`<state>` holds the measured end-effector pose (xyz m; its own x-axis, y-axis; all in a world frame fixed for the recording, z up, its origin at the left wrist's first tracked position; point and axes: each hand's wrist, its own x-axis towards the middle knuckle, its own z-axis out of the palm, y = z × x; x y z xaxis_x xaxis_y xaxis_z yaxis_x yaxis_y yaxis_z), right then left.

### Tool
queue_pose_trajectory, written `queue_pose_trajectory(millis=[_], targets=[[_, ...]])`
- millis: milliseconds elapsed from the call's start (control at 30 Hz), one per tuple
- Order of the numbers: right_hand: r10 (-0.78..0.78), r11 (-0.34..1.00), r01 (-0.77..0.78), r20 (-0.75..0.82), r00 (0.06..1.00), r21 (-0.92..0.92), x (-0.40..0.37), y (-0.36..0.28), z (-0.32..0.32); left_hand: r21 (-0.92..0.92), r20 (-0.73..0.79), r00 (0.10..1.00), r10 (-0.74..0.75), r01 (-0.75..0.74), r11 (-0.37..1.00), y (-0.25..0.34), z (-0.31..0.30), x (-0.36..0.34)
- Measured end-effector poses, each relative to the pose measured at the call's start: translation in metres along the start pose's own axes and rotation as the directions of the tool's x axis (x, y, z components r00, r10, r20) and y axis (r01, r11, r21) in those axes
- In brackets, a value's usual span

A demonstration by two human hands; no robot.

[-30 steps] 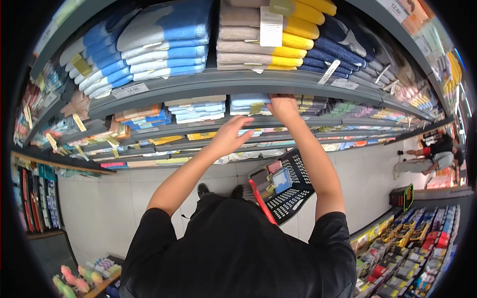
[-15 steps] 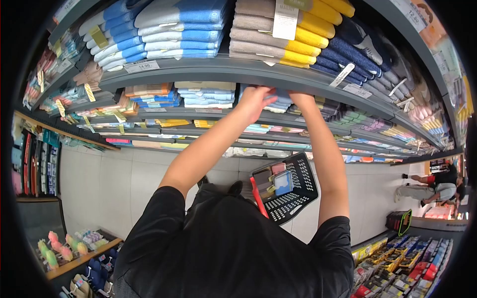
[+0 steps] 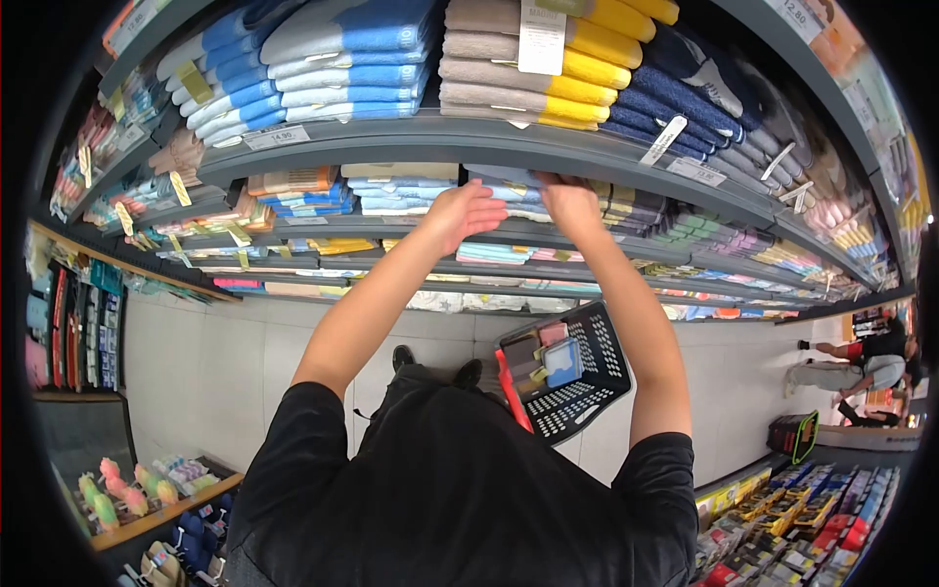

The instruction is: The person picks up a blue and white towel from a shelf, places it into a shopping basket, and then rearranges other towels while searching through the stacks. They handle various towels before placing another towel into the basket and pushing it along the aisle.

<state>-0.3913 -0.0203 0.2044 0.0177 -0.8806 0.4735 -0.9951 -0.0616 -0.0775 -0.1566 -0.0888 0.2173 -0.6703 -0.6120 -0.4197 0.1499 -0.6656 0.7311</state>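
Observation:
I stand facing store shelves of folded towels. Both my arms reach up to the second shelf (image 3: 469,147). My left hand (image 3: 462,211) grips the left end of a light blue folded towel (image 3: 515,191) on a small stack, thumb above and fingers in front. My right hand (image 3: 569,202) holds the same towel at its right end, fingers tucked over the top edge. The towel's far side is hidden under the shelf above. More pale blue towels (image 3: 396,194) lie just left of it.
A black shopping basket (image 3: 587,377) with a red handle stands on the floor by my feet, holding several small items. Another person (image 3: 861,360) crouches far right near a second basket (image 3: 790,436). Low displays of goods (image 3: 802,528) stand at right and lower left.
My left hand rose from below the shelf edge to the towel stack and joined the right hand. Both hands have since drawn back slightly from deeper in the shelf.

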Motion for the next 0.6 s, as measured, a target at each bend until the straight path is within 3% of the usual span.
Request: queue_pose_trajectory(millis=[67, 167, 267, 300, 400, 467, 533, 567, 600], targets=[[0.144, 0.989, -0.146, 0.199, 0.969, -0.005, 0.01, -0.008, -0.02, 0.165, -0.038, 0.996, 0.083, -0.076, 0.983, -0.01, -0.005, -0.013], [0.16, 0.981, -0.144, 0.116, 0.98, -0.134, 0.019, -0.009, -0.015, 0.25, -0.041, 0.988, 0.147, -0.132, 0.959, -0.018, -0.008, -0.014], [-0.124, 0.981, 0.101, -0.133, 0.983, -0.167, 0.012, -0.004, -0.002, 0.287, -0.02, 0.98, 0.2, -0.186, 0.94, -0.026, -0.016, -0.011], [-0.047, 0.989, 0.035, -0.083, 0.995, -0.144, 0.015, -0.006, -0.008, 0.302, -0.006, 0.974, 0.225, -0.212, 0.929, -0.028, -0.016, -0.009], [0.136, 0.985, -0.128, 0.062, 0.989, -0.113, 0.011, -0.01, -0.025, 0.643, 0.071, 0.821, 0.566, -0.472, 0.603, -0.034, -0.01, -0.005], [0.191, 0.978, -0.177, 0.119, 0.974, -0.114, 0.008, -0.014, -0.027, 0.746, 0.156, 0.695, 0.702, -0.549, 0.378, -0.033, -0.003, -0.01], [0.021, 0.996, -0.023, -0.028, 0.999, -0.083, -0.003, -0.011, -0.015, 0.852, 0.26, 0.57, 0.78, -0.515, 0.092, -0.028, 0.01, -0.025], [-0.066, 0.995, 0.058, -0.106, 0.992, -0.077, -0.007, -0.007, -0.009, 0.865, 0.382, 0.467, 0.797, -0.485, -0.131, -0.023, 0.016, -0.029], [-0.047, 0.995, 0.04, -0.064, 0.997, -0.096, -0.006, -0.009, -0.014, 0.85, 0.447, 0.435, 0.782, -0.478, -0.221, -0.017, 0.021, -0.03]])
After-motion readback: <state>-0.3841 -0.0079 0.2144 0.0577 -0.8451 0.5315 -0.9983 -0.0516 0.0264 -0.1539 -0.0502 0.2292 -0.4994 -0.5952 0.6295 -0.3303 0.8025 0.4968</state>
